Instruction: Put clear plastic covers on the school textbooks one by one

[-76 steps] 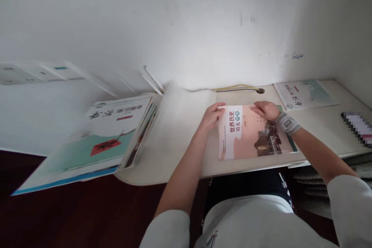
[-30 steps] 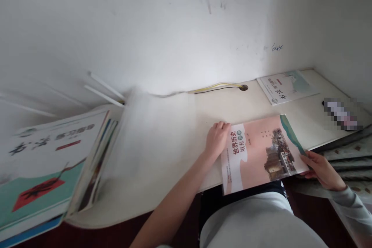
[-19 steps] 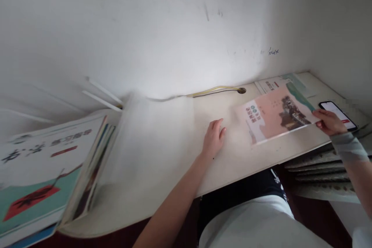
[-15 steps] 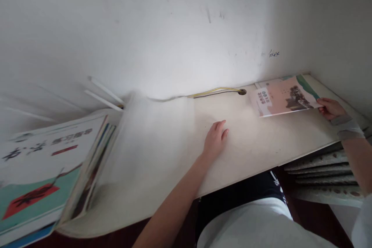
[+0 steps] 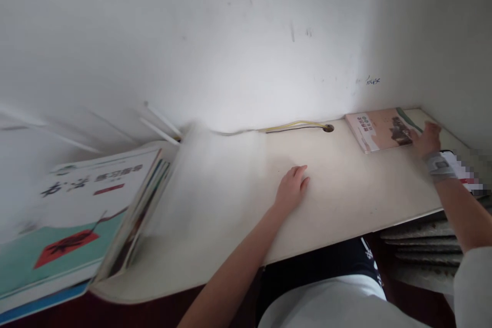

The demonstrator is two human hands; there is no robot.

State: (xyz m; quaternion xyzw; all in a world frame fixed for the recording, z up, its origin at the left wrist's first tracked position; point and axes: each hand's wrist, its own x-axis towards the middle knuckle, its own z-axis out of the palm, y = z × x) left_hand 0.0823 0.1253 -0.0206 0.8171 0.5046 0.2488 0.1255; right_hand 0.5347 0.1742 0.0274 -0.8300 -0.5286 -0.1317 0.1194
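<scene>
The right hand (image 5: 426, 139) rests on the pink book (image 5: 378, 128) at the desk's (image 5: 346, 195) far corner, and the left hand (image 5: 292, 192) lies flat and empty.

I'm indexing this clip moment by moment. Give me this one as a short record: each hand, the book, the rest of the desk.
left hand: open, palm down on the cream desk, holding nothing
right hand: at the right end of the pink paperback book; grip unclear, blurred
book position: flat in the desk's far right corner
left side: stack of large books, white and teal cover on top
other: yellow cable at the desk's back edge
</scene>
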